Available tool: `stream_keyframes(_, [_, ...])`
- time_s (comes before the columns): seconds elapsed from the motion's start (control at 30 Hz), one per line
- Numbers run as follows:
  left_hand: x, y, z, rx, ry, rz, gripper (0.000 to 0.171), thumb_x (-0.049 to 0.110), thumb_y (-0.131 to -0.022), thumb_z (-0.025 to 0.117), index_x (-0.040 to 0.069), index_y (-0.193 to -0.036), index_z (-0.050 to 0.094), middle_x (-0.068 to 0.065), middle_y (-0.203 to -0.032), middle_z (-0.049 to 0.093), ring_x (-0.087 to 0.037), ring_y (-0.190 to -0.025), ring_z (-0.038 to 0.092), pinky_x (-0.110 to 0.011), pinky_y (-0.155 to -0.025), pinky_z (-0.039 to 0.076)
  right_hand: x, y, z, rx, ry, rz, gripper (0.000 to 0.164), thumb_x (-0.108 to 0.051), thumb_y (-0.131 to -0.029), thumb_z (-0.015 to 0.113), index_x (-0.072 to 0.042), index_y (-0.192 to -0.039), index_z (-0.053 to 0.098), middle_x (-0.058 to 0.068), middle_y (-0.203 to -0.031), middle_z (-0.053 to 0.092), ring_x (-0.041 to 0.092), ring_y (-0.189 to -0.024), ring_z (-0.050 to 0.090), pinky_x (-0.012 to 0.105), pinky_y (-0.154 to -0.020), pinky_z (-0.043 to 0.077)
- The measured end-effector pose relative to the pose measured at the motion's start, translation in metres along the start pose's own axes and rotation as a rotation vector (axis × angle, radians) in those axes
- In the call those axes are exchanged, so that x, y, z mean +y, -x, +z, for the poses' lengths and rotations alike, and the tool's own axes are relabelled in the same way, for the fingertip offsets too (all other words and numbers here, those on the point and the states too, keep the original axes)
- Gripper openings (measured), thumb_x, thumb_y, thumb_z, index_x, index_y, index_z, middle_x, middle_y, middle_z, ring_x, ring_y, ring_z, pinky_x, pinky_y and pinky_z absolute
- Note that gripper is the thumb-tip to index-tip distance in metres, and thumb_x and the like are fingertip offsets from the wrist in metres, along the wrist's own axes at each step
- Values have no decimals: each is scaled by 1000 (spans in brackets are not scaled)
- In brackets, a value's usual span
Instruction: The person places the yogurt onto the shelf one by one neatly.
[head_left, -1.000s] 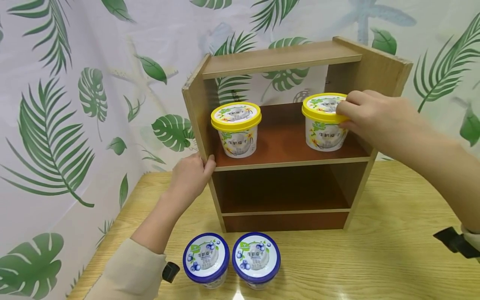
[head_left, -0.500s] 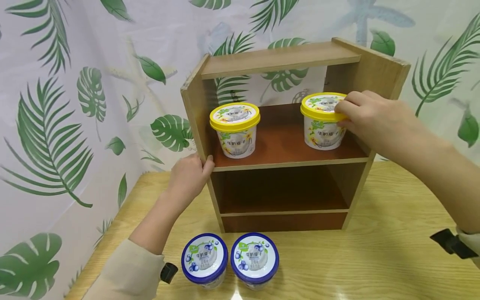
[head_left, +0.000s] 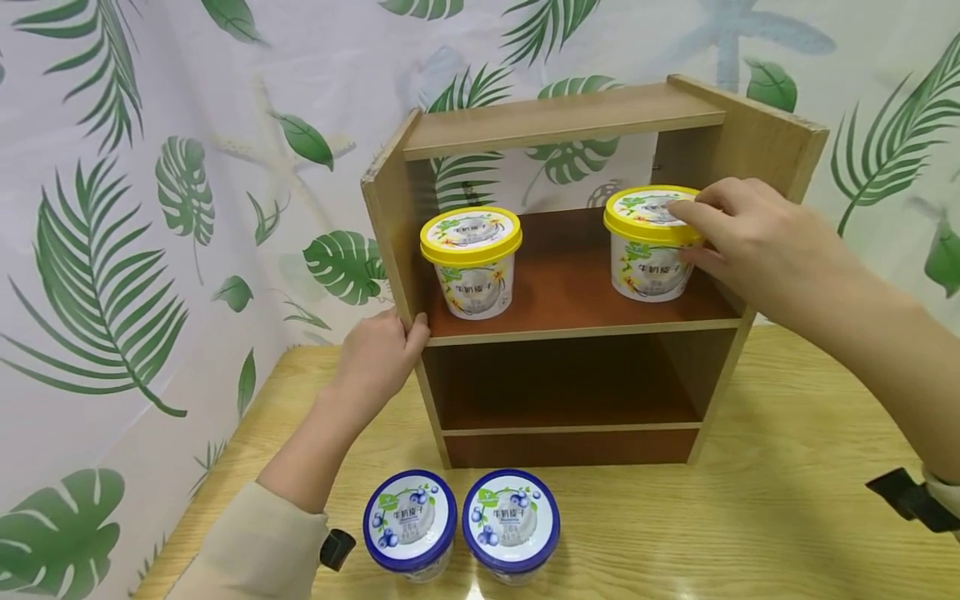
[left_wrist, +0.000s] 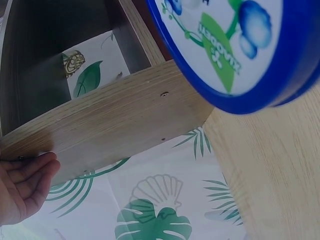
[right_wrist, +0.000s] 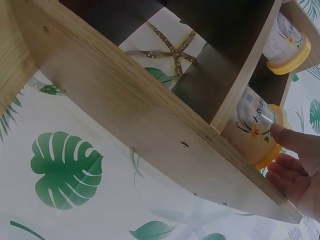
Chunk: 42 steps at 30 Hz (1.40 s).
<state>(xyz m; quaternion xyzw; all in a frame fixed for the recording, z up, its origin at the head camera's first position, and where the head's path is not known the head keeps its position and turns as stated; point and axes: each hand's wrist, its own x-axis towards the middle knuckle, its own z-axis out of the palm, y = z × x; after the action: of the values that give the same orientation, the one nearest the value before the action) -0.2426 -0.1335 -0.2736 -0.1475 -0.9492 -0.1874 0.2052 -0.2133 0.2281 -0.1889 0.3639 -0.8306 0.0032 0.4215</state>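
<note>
straddling the rim of the right yellow tub [head_left: 652, 271], the right hand [head_left: 750, 233] lays one finger over the lid, with the thumb lower, at the tub's side; whether they pinch it or only touch it, i cannot tell. in the right wrist view a fingertip meets the tub close to its lid, and the other fingers are bent near the rim. this tub stands upright under those fingers, on the upper board [head_left: 558, 287] of the shelf [head_left: 573, 447], near its right side.

the left hand [head_left: 378, 350] grips the shelf's left side at the height of that board: the thumb lies on the front edge, while the other fingers rest along the outer face, as the left wrist view shows. just above and to the right of the left thumb stands the left yellow tub [head_left: 477, 290], upright on the same board, well apart from the right fingers.

below the left fingers, nearer the person, the left blue tub [head_left: 410, 514] and the right blue tub [head_left: 512, 515] stand just beside each other on the table [head_left: 810, 400], in front of the shelf. beyond both hands' fingers rises a leaf-print wall [head_left: 247, 200].
</note>
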Motion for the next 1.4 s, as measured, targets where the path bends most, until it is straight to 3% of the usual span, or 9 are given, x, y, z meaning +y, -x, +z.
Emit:
stream_keyframes(0.1, [-1,1,0,8,-4,2,37,28,-95,42,7,-66,53,-4,-55,45,-21,-53,48,-31,-47,37,0,0,-2,38,-14,-40,38,-31,-90,60,3,-108,58,23,-91,57,38,-80,55,47,-64,47])
stream_keyframes(0.2, [-2,2,-1,17,-6,6,37,28,-95,41,6,-69,55,-5,-56,47,-22,-54,49,-32,-48,38,-2,-2,-4,99,16,-92,59,-47,-96,31,4,-105,61,22,-86,60,37,-72,56,46,-61,46])
stream_keyframes(0.4, [-2,3,-1,20,-12,11,37,29,-95,41,4,-75,59,-6,-58,49,-22,-56,50,-34,-50,40,-11,-4,-11,170,93,-165,55,-43,-100,35,3,-94,65,16,-77,64,34,-60,56,43,-54,44])
stream_keyframes(0.63, [-1,2,-1,4,-4,6,37,29,-96,41,5,-71,56,-5,-57,46,-21,-54,48,-31,-48,38,-20,1,-14,197,56,-189,51,-38,-100,40,4,-82,63,14,-70,64,30,-59,56,41,-55,45])
stream_keyframes(0.83, [0,2,-1,-9,3,1,37,29,-96,41,5,-72,56,-5,-57,46,-21,-54,48,-30,-49,38,-25,9,-9,259,15,-189,47,-36,-99,45,3,-85,67,12,-69,66,30,-58,57,42,-53,45])
stream_keyframes(1.4, [2,2,-1,-5,10,1,37,29,-96,41,4,-74,57,-6,-58,48,-22,-56,50,-32,-50,40,-52,21,-6,287,-74,-189,48,-39,-98,46,1,-81,67,8,-71,67,25,-56,57,38,-52,46])
